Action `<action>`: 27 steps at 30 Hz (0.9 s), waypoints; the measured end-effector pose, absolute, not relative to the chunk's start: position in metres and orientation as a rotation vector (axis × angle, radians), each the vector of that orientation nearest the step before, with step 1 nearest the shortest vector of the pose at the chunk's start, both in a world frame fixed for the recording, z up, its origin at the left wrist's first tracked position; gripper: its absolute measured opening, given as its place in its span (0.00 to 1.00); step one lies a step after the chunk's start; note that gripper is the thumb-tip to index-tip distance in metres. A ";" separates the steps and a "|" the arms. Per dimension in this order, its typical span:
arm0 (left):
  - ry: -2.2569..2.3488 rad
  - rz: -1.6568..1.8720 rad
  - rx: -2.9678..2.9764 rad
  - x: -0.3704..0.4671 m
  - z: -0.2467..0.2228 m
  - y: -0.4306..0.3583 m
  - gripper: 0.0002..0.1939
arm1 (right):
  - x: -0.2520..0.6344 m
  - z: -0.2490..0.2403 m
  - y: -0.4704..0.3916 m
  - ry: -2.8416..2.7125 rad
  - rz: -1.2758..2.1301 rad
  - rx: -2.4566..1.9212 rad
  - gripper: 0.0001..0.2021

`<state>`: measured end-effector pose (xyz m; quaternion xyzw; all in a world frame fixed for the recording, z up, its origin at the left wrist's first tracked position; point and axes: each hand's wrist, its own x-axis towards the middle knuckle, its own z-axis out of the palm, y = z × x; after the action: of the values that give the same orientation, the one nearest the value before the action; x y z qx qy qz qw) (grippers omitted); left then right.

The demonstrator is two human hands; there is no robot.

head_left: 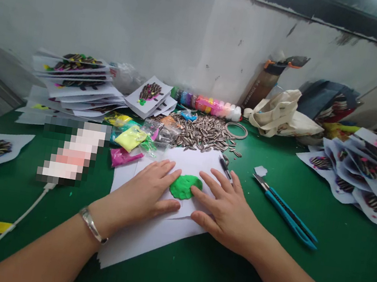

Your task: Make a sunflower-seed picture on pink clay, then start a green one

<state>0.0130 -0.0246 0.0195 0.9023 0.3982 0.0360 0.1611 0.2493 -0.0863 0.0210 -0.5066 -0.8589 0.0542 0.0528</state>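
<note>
A flattened, roughly oval patch of bright green modelling clay (185, 187) lies on a stack of white paper (143, 243) in front of me. My left hand (150, 187) rests on the paper at the clay's left side, fingers stretched out, index fingertip at its edge. On the other side, my right hand (224, 208) lies with spread fingers, one fingertip touching the clay's right edge. Neither hand grips anything. A black pen (224, 166) lies on the paper just beyond my right fingers.
A blue utility knife (287, 214) lies to the right, blade out. Behind the paper are striped sunflower seeds (200, 133), bagged clay (131, 138) and a tape ring (236, 130). Stacked seed pictures (75, 89) stand left, others (356, 167) right. A white cable (14, 223) crosses the left.
</note>
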 end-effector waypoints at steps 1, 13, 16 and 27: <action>1.140 0.097 2.575 0.013 0.019 -0.025 0.37 | 0.249 0.021 -0.086 -2.610 0.160 -1.539 0.25; 1.163 0.057 2.569 0.014 0.023 -0.025 0.37 | 0.244 0.016 -0.082 -2.609 0.198 -1.529 0.25; 1.146 0.065 2.573 0.014 0.024 -0.026 0.37 | 0.245 0.017 -0.082 -2.591 0.191 -1.522 0.24; 1.161 0.052 2.562 0.014 0.025 -0.027 0.36 | 0.244 0.010 -0.083 -2.599 0.096 -1.445 0.22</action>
<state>0.0136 -0.0274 0.0251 0.8984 0.4071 0.0183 0.1637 0.2436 -0.0828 0.0103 -0.4840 -0.8706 0.0322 0.0829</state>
